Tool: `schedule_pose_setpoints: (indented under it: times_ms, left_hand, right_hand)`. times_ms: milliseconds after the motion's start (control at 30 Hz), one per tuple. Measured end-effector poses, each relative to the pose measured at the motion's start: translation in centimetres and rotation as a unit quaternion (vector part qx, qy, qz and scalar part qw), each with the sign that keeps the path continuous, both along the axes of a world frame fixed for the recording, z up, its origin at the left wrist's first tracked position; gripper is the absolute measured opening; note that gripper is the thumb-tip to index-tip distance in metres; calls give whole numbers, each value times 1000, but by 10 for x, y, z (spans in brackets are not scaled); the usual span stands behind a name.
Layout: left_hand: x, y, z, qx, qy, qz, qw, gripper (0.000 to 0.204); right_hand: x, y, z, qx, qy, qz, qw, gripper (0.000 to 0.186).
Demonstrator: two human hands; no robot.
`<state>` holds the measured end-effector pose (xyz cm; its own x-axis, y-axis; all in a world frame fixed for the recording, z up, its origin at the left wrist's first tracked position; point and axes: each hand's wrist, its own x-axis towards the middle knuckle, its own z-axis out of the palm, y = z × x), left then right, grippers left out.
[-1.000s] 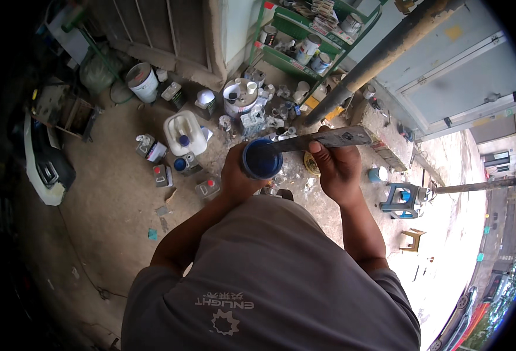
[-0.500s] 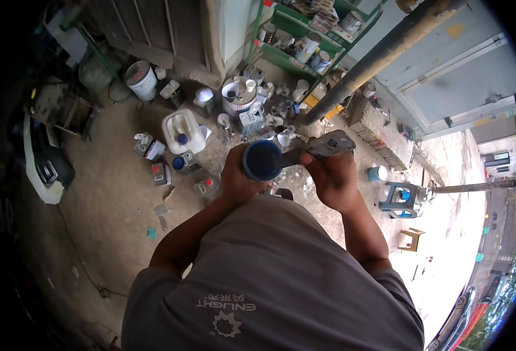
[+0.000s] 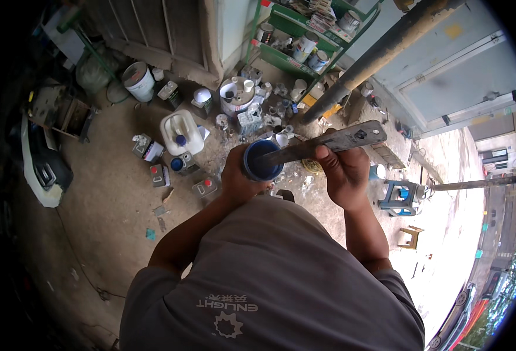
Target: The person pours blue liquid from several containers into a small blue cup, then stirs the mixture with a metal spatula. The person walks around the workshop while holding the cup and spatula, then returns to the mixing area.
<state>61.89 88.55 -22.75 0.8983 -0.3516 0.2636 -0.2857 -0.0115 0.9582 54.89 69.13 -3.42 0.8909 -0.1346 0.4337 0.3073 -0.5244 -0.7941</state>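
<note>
A round cup with a blue rim (image 3: 278,171) is held in front of my chest by my left hand (image 3: 236,175), whose fingers wrap round its left side. The inside of the cup looks dark; I cannot make out how full it is. My right hand (image 3: 347,169) is closed on a flat, stained stirring stick (image 3: 305,150), thumb on the near side. The stick slants down to the left, its narrow end inside the cup. Its wide end, with a small hole, sticks out past my right hand.
Beyond my hands, metal cans and a white jug (image 3: 195,140) stand on the floor around a cup-covered bucket (image 3: 227,107). A green shelf (image 3: 281,61) holds more cans. A slanting pole (image 3: 375,57) crosses at the right, near a blue-grey stool (image 3: 391,196). A car bumper (image 3: 35,169) lies far left.
The stick has turned and risen to the right, showing more of its length and its holed end. My right hand has shifted slightly right; the cup stays almost in place.
</note>
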Motion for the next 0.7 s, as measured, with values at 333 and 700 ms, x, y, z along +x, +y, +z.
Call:
schedule_pose_setpoints:
  times_ms: [333,700]
  left_hand:
    - [5,-1,1,33,-16,14,999,89]
    - [2,1,4,31,-5,15,999,91]
  right_hand:
    - [0,6,-4,-32,-3,18,999,12]
    - [-3,2,-8,-19,13,17,1000,10]
